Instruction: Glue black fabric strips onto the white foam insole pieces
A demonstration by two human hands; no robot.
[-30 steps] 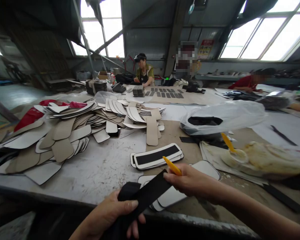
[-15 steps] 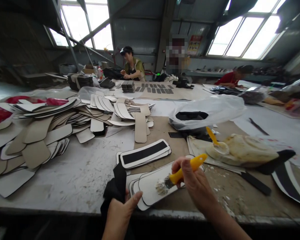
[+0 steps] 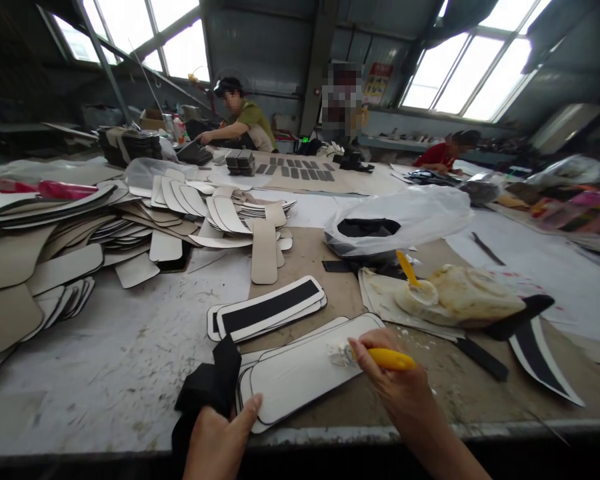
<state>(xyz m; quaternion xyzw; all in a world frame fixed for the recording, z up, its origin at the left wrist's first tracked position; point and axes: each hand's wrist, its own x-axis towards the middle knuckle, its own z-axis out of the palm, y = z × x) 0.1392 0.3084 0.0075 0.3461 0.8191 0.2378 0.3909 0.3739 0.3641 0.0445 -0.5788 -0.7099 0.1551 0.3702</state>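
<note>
My right hand point(image 3: 397, 380) grips a brush by its yellow handle point(image 3: 391, 359). The pale, glue-coated bristles rest on the top white panel point(image 3: 300, 380), a long piece with rounded corners on a small stack. My left hand point(image 3: 220, 433) is closed around bunched black fabric strips point(image 3: 207, 387); its thumb presses on the panel's near left corner, and its other fingers are mostly hidden. Just behind lies a smaller pile of white panels, the top one bearing a black strip point(image 3: 270, 309). To the right, a second yellow-handled tool point(image 3: 407, 268) stands in a glue-crusted container point(image 3: 416, 301).
A large heap of loose white and beige panels point(image 3: 75, 260) spreads over the left side. A clear plastic bag point(image 3: 420, 210) with black material sits behind the container. Across the table, one person point(image 3: 250, 127) handles dark pieces; another in red point(image 3: 437, 155) bends over the right side.
The brush has moved up and right along the white panel, its handle now lying flatter. My left hand still holds the black strips and the panel corner. The camera view has shifted.
</note>
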